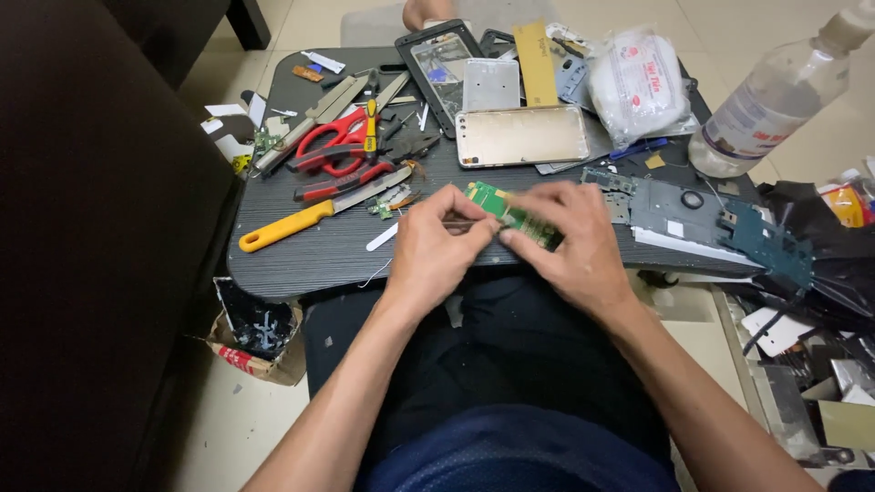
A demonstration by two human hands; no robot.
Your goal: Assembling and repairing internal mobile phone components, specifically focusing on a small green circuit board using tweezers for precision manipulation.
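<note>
The dark grey worktop [346, 251] lies across my lap, its near edge over my thighs, and most of its far half is crowded with parts and tools. At its right edge a clear plastic bottle [766, 100] lies tilted, and near the far right corner sits a white plastic bag [638, 87]. Along the right side, close to the near edge, lies a long dark phone frame with a teal circuit board [720, 223] on it. In the middle of the worktop a gold phone back cover [521, 136] lies flat, with a silver one [491, 84] just beyond it and a black phone frame [437, 59] beside that toward the far edge. On the left side lie red-handled scissors [330, 146], and nearer me a yellow-handled knife [314, 214] points its blade toward the middle. My left hand [430, 255] and my right hand [572, 246] meet just over the near edge, at its middle. The fingers of my right hand are closed on a small green circuit board [510, 211], pinning it from above. The fingers of my left hand are pinched around a thin metal tool [465, 223], whose tip touches the board.
</note>
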